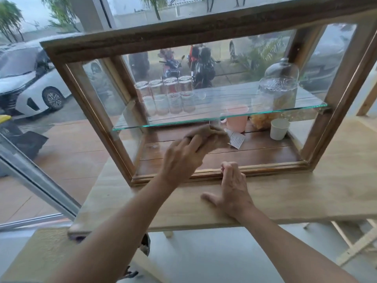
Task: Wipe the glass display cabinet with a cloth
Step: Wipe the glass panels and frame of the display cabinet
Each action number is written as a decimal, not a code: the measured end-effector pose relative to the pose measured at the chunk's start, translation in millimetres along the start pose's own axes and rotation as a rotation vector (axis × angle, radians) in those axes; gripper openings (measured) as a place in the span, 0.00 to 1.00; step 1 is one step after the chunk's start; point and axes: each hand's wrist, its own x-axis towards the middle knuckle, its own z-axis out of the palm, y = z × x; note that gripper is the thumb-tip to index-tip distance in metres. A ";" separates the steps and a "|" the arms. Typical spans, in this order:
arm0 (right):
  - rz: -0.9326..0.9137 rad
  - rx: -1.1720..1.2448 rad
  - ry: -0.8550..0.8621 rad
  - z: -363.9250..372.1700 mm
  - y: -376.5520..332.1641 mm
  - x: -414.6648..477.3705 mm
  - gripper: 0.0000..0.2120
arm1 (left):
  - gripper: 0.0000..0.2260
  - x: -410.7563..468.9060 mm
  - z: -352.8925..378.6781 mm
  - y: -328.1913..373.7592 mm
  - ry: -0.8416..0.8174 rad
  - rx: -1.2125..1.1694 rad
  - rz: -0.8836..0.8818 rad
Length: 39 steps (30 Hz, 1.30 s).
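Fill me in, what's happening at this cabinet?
A person is wiping the wood-framed glass display cabinet. Their left hand holds a bunched brown cloth at the cabinet's front, just below the clear glass shelf. Their right hand rests on the pale wooden table, fingertips at the cabinet's bottom frame. Clear drinking glasses, a pink mug and a white cup sit inside.

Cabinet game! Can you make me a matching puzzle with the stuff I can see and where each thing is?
Things:
1. cloth
2. glasses
3. white cup
4. right hand

Places:
A. on the glass shelf
B. resting on the wooden table
C. held by the left hand
D. on the bottom board, right side

Pairs: 1-C, 2-A, 3-D, 4-B
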 end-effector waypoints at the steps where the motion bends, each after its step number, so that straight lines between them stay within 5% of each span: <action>1: -0.003 0.004 0.009 0.6 1.8 1.0 0.48 | 0.24 4.8 -4.7 -16.2 -0.007 -0.056 -0.129; 4: -0.014 0.008 0.013 2.8 5.2 1.4 0.47 | 0.13 -25.0 -13.3 -52.9 -0.016 -0.204 -0.561; 8: -0.010 0.009 0.015 4.3 4.7 2.1 0.47 | 0.15 -91.3 -1.4 -26.7 -0.172 -0.139 -0.125; 13: -0.016 0.049 0.053 5.6 6.9 1.7 0.46 | 0.18 -67.7 23.3 21.4 -0.280 -0.171 0.091; 18: -0.033 0.038 0.053 8.1 10.5 2.7 0.47 | 0.16 -113.1 -10.0 -45.4 -0.280 -0.165 0.142; 26: -0.047 0.044 0.049 8.3 11.2 2.3 0.48 | 0.14 -78.6 13.0 2.7 -0.295 -0.222 0.007; 32: -0.065 0.034 0.066 8.9 12.3 4.1 0.48 | 0.17 -151.5 -33.9 -43.8 -0.289 -0.029 -0.362; 34: -0.064 0.035 0.064 8.2 12.0 4.8 0.49 | 0.16 -152.6 -41.6 -33.7 -0.159 -0.017 -0.546; 37: -0.065 0.036 0.059 7.2 10.5 5.1 0.49 | 0.11 -136.3 -50.3 -11.9 0.173 -0.178 -1.147; 39: -0.067 0.034 0.058 6.0 9.8 4.8 0.49 | 0.08 -121.6 -43.0 0.6 0.234 -0.270 -1.542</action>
